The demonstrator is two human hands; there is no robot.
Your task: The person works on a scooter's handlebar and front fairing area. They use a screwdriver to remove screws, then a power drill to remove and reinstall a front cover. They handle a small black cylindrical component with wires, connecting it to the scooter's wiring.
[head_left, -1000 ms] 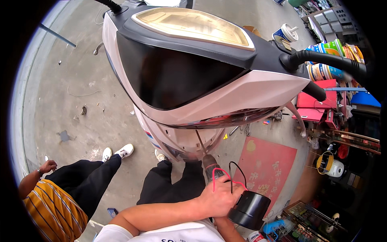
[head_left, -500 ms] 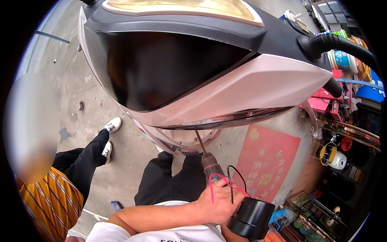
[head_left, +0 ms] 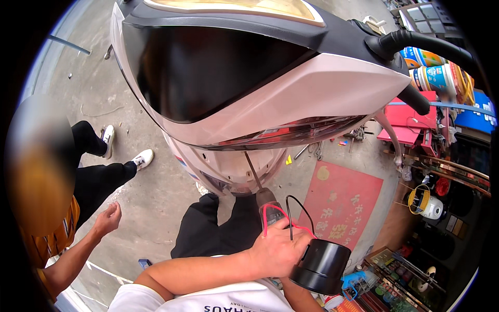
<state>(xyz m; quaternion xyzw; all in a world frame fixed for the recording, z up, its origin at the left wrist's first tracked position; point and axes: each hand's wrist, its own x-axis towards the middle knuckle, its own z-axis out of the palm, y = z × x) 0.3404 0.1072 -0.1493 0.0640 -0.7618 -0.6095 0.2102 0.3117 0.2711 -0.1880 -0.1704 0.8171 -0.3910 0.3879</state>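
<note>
A power drill (head_left: 270, 209) with a long thin bit (head_left: 253, 170) points away from me. Its bit reaches up to the underside of a pale pink and black electric scooter front (head_left: 291, 104). My left hand (head_left: 275, 253) is closed around the back of the drill, knuckles up. Beside those knuckles is a black cylinder (head_left: 321, 266), with a red wire (head_left: 266, 214) and a black wire (head_left: 300, 199) looping over the hand. Only part of my right forearm (head_left: 300, 296) shows; the right hand is hidden behind the left hand and the cylinder.
A co-worker stands at left, a bare hand (head_left: 107, 219) and white shoes (head_left: 142, 159) in view. A red mat (head_left: 332, 200) lies on the concrete floor. At right are a red toolbox (head_left: 416, 117), paint buckets (head_left: 439, 78) and a cluttered shelf (head_left: 400, 275). A black handlebar grip (head_left: 431, 44) sticks out.
The scooter front sits slightly higher and further left in view. My left hand stays on the drill. The co-worker has shifted, and their hand now shows.
</note>
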